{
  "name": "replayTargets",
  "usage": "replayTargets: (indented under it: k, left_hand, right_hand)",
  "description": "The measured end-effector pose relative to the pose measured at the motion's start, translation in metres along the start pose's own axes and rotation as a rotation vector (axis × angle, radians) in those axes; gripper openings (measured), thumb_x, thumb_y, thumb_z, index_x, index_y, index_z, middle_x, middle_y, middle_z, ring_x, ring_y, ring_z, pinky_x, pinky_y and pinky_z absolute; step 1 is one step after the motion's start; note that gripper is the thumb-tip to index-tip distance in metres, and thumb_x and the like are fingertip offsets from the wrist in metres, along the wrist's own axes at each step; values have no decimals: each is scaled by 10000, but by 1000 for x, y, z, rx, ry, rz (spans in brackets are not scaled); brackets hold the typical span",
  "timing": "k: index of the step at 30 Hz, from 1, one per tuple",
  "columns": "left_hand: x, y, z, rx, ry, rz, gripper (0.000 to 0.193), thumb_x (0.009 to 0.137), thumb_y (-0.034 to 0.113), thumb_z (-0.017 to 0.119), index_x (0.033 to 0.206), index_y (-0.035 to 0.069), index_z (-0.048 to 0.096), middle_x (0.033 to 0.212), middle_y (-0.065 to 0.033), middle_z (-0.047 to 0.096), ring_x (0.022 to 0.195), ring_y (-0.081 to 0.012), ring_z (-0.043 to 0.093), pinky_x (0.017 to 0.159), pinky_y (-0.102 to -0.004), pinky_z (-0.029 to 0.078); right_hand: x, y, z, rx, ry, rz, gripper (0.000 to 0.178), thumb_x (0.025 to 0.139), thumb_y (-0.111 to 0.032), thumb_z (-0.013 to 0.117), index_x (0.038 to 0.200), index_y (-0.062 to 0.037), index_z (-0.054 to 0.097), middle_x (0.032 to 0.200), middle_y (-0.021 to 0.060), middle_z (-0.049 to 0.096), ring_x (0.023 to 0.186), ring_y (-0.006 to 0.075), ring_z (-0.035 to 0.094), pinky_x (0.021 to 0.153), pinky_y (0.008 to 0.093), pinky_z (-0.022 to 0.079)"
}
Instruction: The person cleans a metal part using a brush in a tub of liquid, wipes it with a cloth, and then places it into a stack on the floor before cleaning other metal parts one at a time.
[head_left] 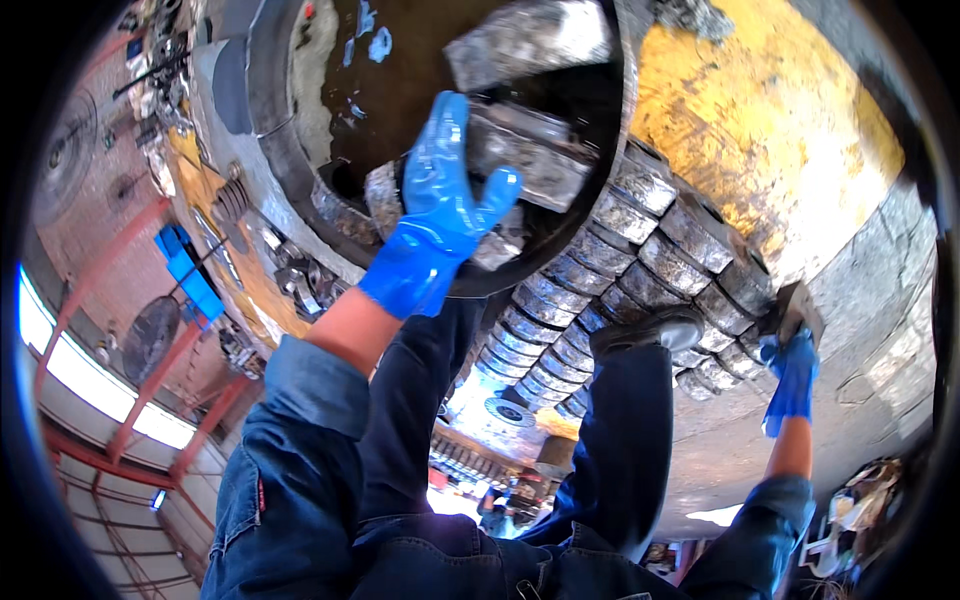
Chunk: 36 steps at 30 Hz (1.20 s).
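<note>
My left hand, in a glossy blue rubber glove, reaches over a round metal tub. Its fingers stretch out flat and the thumb stands apart, so it is open. Beside the fingers, a grey metal block lies in the tub, with another metal block above it, slightly blurred. Brown liquid shows inside the tub. Far out to the right, my gloved right hand is closed on a dark metal block at the end of the stacked rows. The glove partly hides that block.
Stacked rows of curved metal blocks lie right of the tub. A yellow, stained surface is beyond them. My shoe rests by the stack. At left are a cluttered bench and a fan.
</note>
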<state>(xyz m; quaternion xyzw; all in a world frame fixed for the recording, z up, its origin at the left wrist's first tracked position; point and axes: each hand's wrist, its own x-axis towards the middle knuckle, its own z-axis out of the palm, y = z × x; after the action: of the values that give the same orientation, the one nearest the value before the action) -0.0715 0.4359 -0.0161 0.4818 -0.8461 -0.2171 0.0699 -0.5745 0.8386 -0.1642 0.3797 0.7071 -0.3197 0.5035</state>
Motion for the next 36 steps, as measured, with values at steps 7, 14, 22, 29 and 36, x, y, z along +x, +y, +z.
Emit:
replayTargets:
  k: [7,14,22,29,36]
  left_hand:
    - [1,-3,6,-71,112,16,935,866,454,816,1561,-42,433,1552,-318,488,1381,-477,534,1165,-532,440]
    - [-5,-3,3,-91,147,-43,953,827,491,836,1565,25,453,1558,-281,500,1355,-468,553,1117,-559,457]
    - [-13,-8,16,-226,228,-109,963,809,545,821,1595,134,445,1621,-211,456,1383,-457,520,1131,-601,406]
    - [-1,-2,5,-280,175,-137,928,817,513,817,1570,97,470,1616,-214,456,1396,-455,509,1120,-595,419]
    - [-10,0,4,-289,51,-241,969,827,541,787,1623,141,406,1674,-179,387,1479,-414,435,1206,-584,333]
  right_hand:
    - [-172,7,-16,-829,-265,-421,427,1125,-294,517,1445,-11,526,1199,141,686,988,252,679,803,373,604]
    - [-464,-31,187,-1478,-406,-868,547,1076,-379,556,1466,3,548,1112,205,735,972,275,729,843,370,566]
    - [-546,-44,428,-1860,-552,-1362,584,1082,-442,550,1473,-8,571,1104,246,753,1018,318,746,911,394,561]
    - [-456,-68,584,-2090,-515,-1381,427,1056,-372,645,1300,-26,698,1025,219,774,950,339,754,876,418,572]
    - [-348,-85,657,-2264,-512,-1210,344,1069,-257,612,1336,-42,646,1171,234,722,1061,338,719,929,431,583]
